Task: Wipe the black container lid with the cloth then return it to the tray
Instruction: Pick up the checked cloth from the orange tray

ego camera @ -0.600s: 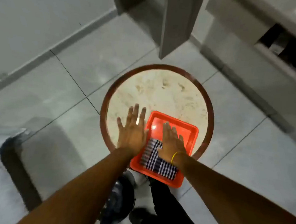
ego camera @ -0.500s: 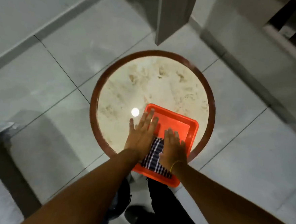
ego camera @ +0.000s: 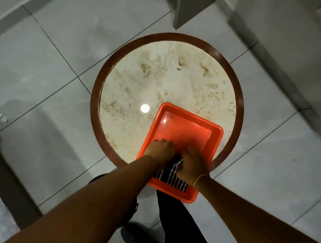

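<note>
Seen from above, two bare hands work inside an orange tray. The left hand (ego camera: 160, 149) is curled at the tray's left wall, fingers bent down and knuckles up; whether it grips anything I cannot tell. The right hand (ego camera: 193, 166), just beside it and nearly touching, has its fingers bunched together and pressed down onto a checked cloth (ego camera: 171, 176), seemingly pinching a fold of it, though the grip itself is hidden. A thin yellow band (ego camera: 199, 179) circles the right wrist.

The cloth, dark with pale stripes, lies in the near end of the tray (ego camera: 217, 131), mostly covered by the hands. The black lid cannot be made out; if it is there, the hands and cloth hide it. The far half of the tray is bare and shiny.

The tray sits on the near right part of a round table (ego camera: 158, 79) with a pale marbled top and a brown rim, and its near end juts past the table's edge. A bright round light spot (ego camera: 145, 108) shines on the tabletop left of the tray. Grey floor tiles (ego camera: 45, 66) surround the table, and a dark trouser leg (ego camera: 179, 223) shows below the tray.
</note>
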